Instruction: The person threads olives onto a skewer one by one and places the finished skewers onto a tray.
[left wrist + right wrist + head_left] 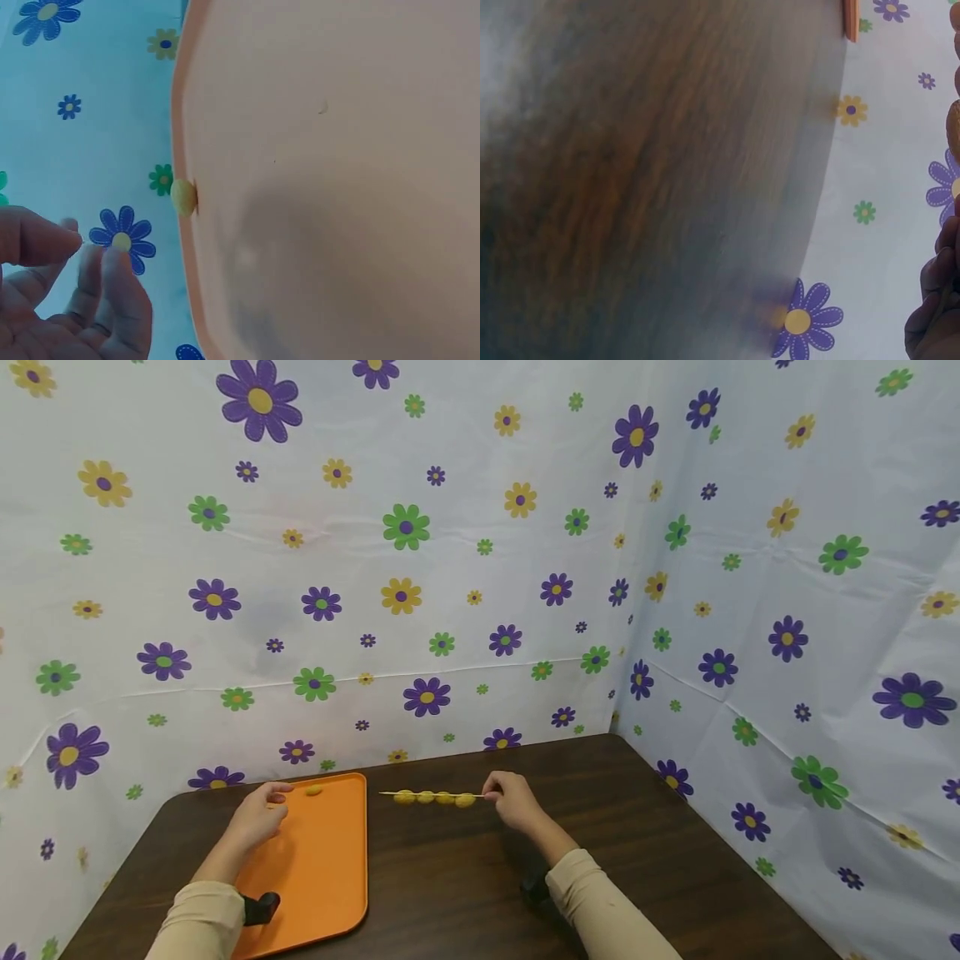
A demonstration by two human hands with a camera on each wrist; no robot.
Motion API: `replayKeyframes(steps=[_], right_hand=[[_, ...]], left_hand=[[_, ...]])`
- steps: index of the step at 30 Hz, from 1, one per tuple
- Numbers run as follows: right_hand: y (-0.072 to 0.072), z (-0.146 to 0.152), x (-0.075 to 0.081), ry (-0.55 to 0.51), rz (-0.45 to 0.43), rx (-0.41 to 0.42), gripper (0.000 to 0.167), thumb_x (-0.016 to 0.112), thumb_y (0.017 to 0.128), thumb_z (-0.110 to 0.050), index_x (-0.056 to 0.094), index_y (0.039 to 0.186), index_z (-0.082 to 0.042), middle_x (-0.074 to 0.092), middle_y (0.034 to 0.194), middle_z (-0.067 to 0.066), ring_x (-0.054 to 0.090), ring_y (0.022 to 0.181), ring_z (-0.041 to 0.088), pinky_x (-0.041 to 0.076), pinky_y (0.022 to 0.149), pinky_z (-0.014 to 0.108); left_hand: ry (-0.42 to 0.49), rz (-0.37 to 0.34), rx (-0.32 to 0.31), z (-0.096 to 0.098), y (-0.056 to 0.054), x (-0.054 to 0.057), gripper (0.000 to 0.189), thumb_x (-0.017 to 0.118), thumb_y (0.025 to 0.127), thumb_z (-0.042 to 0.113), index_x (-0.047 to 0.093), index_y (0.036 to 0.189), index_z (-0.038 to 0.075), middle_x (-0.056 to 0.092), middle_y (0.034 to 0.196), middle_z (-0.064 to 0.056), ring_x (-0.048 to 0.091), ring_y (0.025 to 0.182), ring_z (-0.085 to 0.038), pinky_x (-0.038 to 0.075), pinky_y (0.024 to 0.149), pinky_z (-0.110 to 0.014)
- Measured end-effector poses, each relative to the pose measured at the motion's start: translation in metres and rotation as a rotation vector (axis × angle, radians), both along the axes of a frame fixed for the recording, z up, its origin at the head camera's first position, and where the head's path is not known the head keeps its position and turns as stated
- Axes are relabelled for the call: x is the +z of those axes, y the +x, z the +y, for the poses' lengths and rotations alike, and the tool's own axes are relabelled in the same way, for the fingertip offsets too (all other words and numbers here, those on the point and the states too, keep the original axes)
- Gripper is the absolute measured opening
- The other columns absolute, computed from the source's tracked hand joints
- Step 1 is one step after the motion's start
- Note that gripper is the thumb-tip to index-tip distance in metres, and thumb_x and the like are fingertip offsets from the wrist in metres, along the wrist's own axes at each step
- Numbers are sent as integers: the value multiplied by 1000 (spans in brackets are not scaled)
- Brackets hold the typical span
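Note:
In the head view my right hand (pixel 513 802) pinches one end of a thin wooden skewer (pixel 386 793). The skewer is held level above the table, its bare tip toward the tray. Several yellow oval fruits (pixel 425 797) are threaded along it. At the right edge of the right wrist view, part of the right hand (pixel 937 300) shows below the fruits (pixel 954 131). My left hand (pixel 255 818) hovers over the orange tray (pixel 322 860), fingers bent loosely with nothing between them. Near its fingertips a single yellow fruit (pixel 183 196) lies by the tray's far edge.
The tray occupies the left part of a dark wooden table (pixel 435 877). White cloth walls (pixel 465 585) printed with flowers stand behind the table and along its right side. A black wrist strap (pixel 261 908) sits at the left sleeve (pixel 198 922).

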State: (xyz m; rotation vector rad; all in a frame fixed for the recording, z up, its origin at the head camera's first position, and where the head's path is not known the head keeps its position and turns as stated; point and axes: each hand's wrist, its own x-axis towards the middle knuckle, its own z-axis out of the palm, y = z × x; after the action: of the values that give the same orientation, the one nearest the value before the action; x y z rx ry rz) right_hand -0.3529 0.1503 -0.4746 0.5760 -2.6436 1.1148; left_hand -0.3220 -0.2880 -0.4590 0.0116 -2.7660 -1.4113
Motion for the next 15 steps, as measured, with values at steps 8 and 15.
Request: replayKeyframes(steps=[8,15], right_hand=[[-6,3,-1,-4,4,-2,16,67,94,5,65,82,-7,64,81,2,52,71,14,49,65,30],[-9,6,-1,9,-19,-4,15,67,94,3,66,84,-8,64,83,2,53,72,14,50,66,30]], left_hand=[[-253,24,-75,8,-26,2,45,54,96,5,47,136,-14,47,132,-44,54,110,-57,52,87,-58],[-351,8,-74,14,-49,0,46,54,95,7,48,134,-17,48,129,-45,48,118,-60,45,97,-65]])
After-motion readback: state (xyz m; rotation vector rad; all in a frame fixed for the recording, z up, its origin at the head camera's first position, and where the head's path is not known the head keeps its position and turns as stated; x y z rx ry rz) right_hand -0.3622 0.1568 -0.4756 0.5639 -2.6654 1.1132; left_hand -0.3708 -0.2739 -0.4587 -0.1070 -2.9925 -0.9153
